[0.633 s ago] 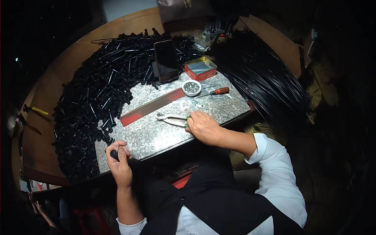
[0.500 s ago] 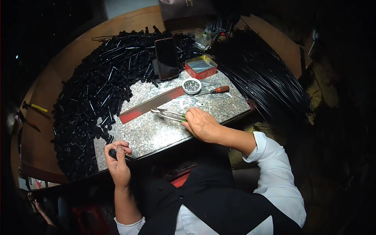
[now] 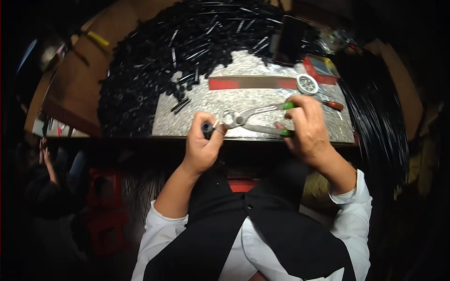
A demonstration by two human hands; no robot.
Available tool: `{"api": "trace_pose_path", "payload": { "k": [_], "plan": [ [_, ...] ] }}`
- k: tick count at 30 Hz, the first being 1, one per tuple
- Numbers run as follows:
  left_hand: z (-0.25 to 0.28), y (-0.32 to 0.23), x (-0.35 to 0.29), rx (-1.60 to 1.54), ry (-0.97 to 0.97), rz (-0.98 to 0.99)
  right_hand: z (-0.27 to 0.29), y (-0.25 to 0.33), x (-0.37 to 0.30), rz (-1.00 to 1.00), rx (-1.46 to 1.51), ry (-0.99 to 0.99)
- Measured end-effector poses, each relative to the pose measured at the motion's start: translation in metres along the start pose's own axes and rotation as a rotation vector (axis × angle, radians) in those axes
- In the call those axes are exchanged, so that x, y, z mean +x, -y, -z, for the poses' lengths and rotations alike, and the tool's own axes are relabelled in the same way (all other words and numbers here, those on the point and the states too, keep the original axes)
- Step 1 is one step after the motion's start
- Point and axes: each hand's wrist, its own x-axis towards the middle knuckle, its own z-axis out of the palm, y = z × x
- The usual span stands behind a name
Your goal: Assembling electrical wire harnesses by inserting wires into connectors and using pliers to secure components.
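Observation:
Closed around a short black tube (image 3: pixel 206 130), my left hand (image 3: pixel 199 147) is at the near edge of the speckled board (image 3: pixel 187 122). A thin, pale sliver shows beside its thumb, too small to name. My right hand (image 3: pixel 310 131) grips pincers (image 3: pixel 240 120) by their green-tipped handles, which are spread apart. The pincers' jaws meet the thumb side of my left hand, close to the tube's end. Whether the jaws bite on anything is blurred.
Black tubular pieces (image 3: pixel 145 84) heap up at the far left; long black rods (image 3: pixel 375 107) lie at right. Between them are a red-and-grey bar (image 3: pixel 253 83), a white bowl (image 3: pixel 316 89), a red tin (image 3: pixel 318 76), a screwdriver (image 3: pixel 333 105) and a phone (image 3: pixel 289 42). Another person's hand (image 3: pixel 45 152) shows far left.
The two hands have come together, bringing the pincers' jaws to the tube in my left hand. The pincers' handles have spread wider. The view has turned, so the table appears shifted.

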Motion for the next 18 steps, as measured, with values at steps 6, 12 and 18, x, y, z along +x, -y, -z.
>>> {"api": "trace_pose_path", "payload": {
  "k": [6, 12, 18],
  "plan": [
    [0.001, 0.0, -0.006, 0.045, -0.007, -0.097, -0.009, 0.007, 0.013, 0.094, -0.318, -0.111],
    [-0.006, -0.008, -0.006, -0.058, 0.009, -0.039, -0.016, 0.008, 0.01, 0.16, -0.349, -0.101],
    [-0.007, 0.001, -0.005, 0.174, -0.058, -0.105, -0.016, 0.008, 0.006, 0.108, -0.263, -0.001]
  ]
}}
